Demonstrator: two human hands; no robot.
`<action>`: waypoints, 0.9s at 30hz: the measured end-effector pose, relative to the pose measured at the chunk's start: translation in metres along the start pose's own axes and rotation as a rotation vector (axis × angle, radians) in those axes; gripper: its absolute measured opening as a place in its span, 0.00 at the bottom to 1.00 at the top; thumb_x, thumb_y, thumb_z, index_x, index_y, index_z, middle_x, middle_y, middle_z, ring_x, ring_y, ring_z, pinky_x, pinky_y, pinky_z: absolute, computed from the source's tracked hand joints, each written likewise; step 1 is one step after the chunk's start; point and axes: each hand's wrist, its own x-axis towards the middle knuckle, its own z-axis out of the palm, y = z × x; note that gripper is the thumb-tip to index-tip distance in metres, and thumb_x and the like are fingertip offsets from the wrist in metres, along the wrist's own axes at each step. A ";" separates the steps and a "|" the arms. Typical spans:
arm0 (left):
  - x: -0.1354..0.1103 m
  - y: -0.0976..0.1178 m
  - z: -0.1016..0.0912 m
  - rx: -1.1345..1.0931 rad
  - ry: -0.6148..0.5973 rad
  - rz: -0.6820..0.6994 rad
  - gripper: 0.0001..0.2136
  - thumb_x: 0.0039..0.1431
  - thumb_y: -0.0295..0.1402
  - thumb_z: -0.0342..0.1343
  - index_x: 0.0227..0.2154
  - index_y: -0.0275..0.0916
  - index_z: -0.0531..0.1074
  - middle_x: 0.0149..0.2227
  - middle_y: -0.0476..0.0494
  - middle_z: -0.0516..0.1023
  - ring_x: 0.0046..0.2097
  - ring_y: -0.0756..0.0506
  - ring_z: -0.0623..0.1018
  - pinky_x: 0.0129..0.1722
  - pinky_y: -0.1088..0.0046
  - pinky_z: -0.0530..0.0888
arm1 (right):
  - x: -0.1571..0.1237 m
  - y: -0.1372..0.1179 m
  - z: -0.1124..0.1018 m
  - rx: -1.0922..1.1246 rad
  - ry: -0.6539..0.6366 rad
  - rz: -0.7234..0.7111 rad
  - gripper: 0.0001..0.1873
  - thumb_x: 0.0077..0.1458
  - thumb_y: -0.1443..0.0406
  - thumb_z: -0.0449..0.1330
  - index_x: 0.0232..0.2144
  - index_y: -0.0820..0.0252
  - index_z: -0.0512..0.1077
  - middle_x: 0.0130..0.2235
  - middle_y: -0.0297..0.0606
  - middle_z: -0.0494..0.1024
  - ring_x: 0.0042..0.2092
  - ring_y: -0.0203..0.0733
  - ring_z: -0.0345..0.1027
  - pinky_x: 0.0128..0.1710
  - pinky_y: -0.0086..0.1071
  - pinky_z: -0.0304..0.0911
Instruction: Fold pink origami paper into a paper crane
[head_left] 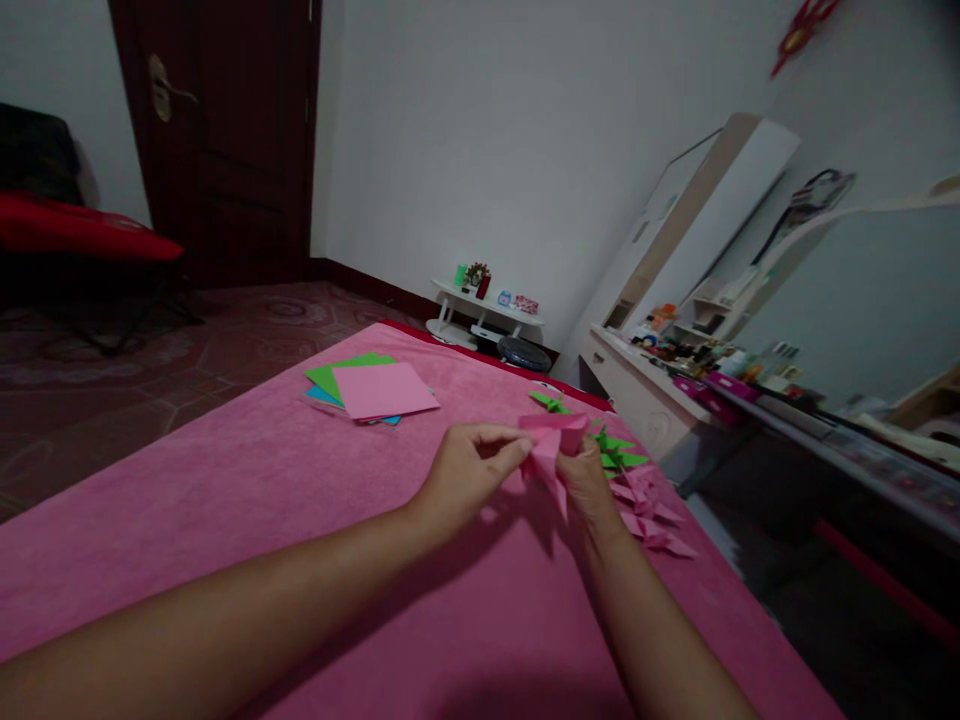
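A partly folded sheet of pink origami paper (553,452) is held between both hands above the pink cloth (285,500). My left hand (480,465) pinches its left edge between thumb and fingertips. On the other side my right hand (587,485) grips the paper, with its fingers partly hidden behind it. Just beyond and to the right lie folded green paper cranes (616,450) and, nearer, folded pink paper cranes (654,515). To the left rests a stack of square paper sheets, a pink sheet (386,388) on top of green and blue ones.
A dressing table (652,390) crowded with small items stands along the right. At the far wall is a low white shelf (487,303) with a plant on it. A red-covered folding chair (82,230) and a dark door (232,140) are at the left.
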 end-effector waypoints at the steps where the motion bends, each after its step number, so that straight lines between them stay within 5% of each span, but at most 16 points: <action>1: 0.004 -0.006 -0.003 -0.037 -0.016 -0.079 0.08 0.50 0.33 0.58 0.26 0.33 0.78 0.26 0.42 0.78 0.28 0.50 0.75 0.29 0.77 0.70 | 0.002 0.002 0.001 0.038 0.015 -0.033 0.18 0.37 0.55 0.66 0.30 0.61 0.73 0.30 0.37 0.77 0.30 0.42 0.70 0.32 0.34 0.66; 5: 0.017 -0.036 -0.021 -0.291 0.004 -0.481 0.07 0.50 0.33 0.59 0.30 0.33 0.76 0.30 0.40 0.79 0.29 0.49 0.77 0.27 0.78 0.71 | 0.005 0.014 0.009 0.056 0.027 0.037 0.20 0.34 0.56 0.69 0.29 0.65 0.74 0.27 0.37 0.77 0.25 0.40 0.68 0.27 0.32 0.64; 8: 0.021 -0.053 -0.030 -0.339 -0.003 -0.636 0.07 0.49 0.30 0.59 0.32 0.33 0.75 0.34 0.38 0.79 0.32 0.49 0.78 0.29 0.79 0.73 | 0.006 0.023 0.015 0.127 0.064 0.153 0.23 0.31 0.55 0.70 0.28 0.67 0.75 0.26 0.39 0.77 0.23 0.39 0.68 0.23 0.31 0.63; 19: 0.012 -0.048 -0.023 -0.141 0.036 -0.520 0.15 0.42 0.29 0.65 0.36 0.34 0.75 0.27 0.43 0.78 0.26 0.51 0.76 0.25 0.79 0.71 | 0.005 0.030 0.022 0.192 0.059 0.311 0.23 0.28 0.56 0.70 0.26 0.68 0.74 0.24 0.39 0.77 0.22 0.37 0.68 0.21 0.28 0.62; 23: 0.014 -0.048 -0.026 -0.007 0.049 -0.437 0.13 0.40 0.29 0.66 0.32 0.31 0.75 0.26 0.42 0.77 0.22 0.53 0.73 0.21 0.81 0.67 | 0.000 0.024 0.021 0.120 -0.028 0.420 0.17 0.30 0.60 0.70 0.24 0.66 0.73 0.18 0.33 0.73 0.16 0.29 0.59 0.14 0.22 0.53; 27: 0.017 -0.052 -0.034 0.058 -0.012 -0.492 0.20 0.39 0.28 0.66 0.39 0.31 0.74 0.27 0.40 0.79 0.26 0.49 0.77 0.23 0.78 0.70 | -0.001 0.026 0.019 0.050 -0.081 0.521 0.13 0.30 0.63 0.69 0.18 0.64 0.71 0.12 0.30 0.68 0.12 0.26 0.53 0.10 0.19 0.47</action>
